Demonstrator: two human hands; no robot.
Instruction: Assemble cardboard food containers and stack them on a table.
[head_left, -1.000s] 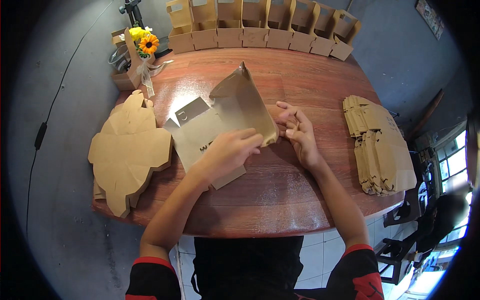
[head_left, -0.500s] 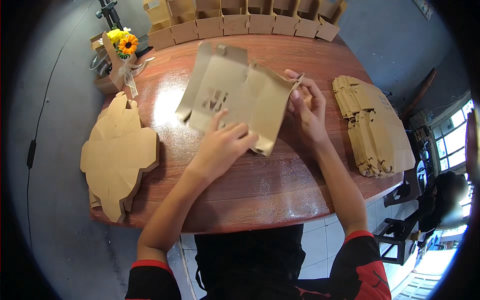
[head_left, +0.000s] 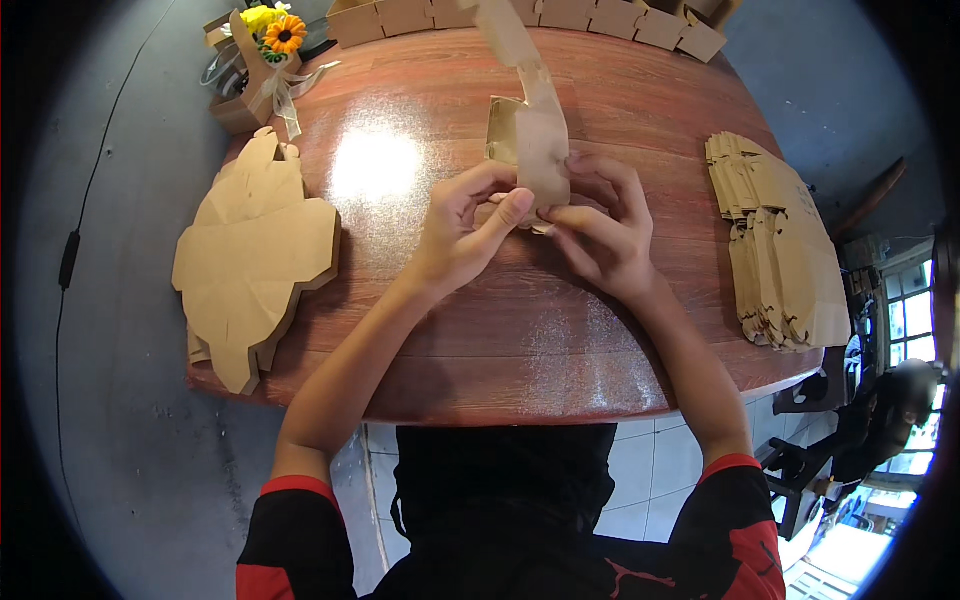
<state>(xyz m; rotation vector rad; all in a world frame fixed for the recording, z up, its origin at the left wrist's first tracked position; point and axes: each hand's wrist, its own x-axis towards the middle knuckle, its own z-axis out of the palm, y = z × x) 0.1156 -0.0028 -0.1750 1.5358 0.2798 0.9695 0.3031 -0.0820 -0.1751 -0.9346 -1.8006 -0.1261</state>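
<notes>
Between my hands, over the middle of the table, a brown cardboard box (head_left: 543,150) is held half folded, its long flap pointing away from me. My left hand (head_left: 466,225) grips its near left part, the thumb against the near end and the fingers partly behind the card. At its near right side my right hand (head_left: 607,225) presses with bent fingers on the lower edge and side. An open side of the box faces left. The fold under my fingertips is partly hidden.
Flat cardboard blanks (head_left: 255,255) lie stacked at the left, and folded-flat cardboard pieces (head_left: 785,250) at the right. A row of open boxes (head_left: 480,15) lines the far edge. Artificial flowers (head_left: 284,36) stand in a cardboard carrier at the far left. Someone sits beyond the table's right side.
The cardboard has turned from lying broad and printed side up to standing narrow and upright. My left hand has gone from its printed panel to its near left end, and the right to its near edge.
</notes>
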